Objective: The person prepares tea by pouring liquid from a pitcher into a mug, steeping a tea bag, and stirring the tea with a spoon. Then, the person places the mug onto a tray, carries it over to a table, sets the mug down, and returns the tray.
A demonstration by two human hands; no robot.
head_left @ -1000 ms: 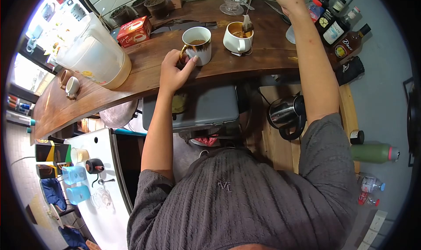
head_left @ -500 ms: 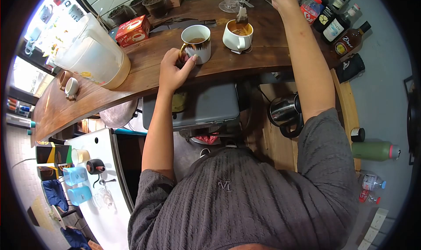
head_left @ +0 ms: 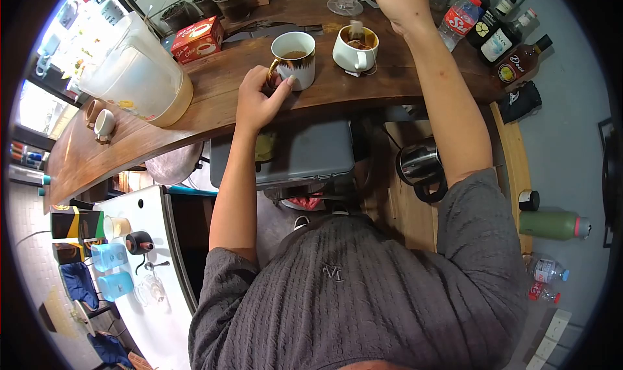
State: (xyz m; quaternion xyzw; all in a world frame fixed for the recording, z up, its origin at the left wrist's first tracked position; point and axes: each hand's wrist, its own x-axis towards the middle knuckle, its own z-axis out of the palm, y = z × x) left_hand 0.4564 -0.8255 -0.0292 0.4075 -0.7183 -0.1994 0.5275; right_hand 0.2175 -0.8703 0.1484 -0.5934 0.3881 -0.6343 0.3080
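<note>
My left hand point(head_left: 261, 101) is closed around the gold handle of a white mug point(head_left: 302, 78) with a brown and gold band. Brownish liquid stands in this mug, which rests near the counter's front edge. To its right is a white teacup point(head_left: 350, 60) with a gold-coloured interior and dark liquid. A blurred tea bag point(head_left: 356, 29) hangs at that teacup's opening. Above it, at the top edge, my right hand point(head_left: 396, 3) has its fingers pinched, seemingly on the tea bag's string, too thin to make out. A string and tag lie at the teacup's front.
A large plastic pitcher point(head_left: 139, 78) and a red box point(head_left: 198, 40) stand left on the wooden counter point(head_left: 220, 91). Potted plants point(head_left: 232, 3) and a glass dripper point(head_left: 344, 0) are at the back. Several bottles point(head_left: 500, 40) line the right side. A kettle point(head_left: 418, 162) sits below.
My right hand has come lower and left, so more of it shows. The tea bag has dropped from above the teacup into its opening. My left hand keeps its hold on the mug.
</note>
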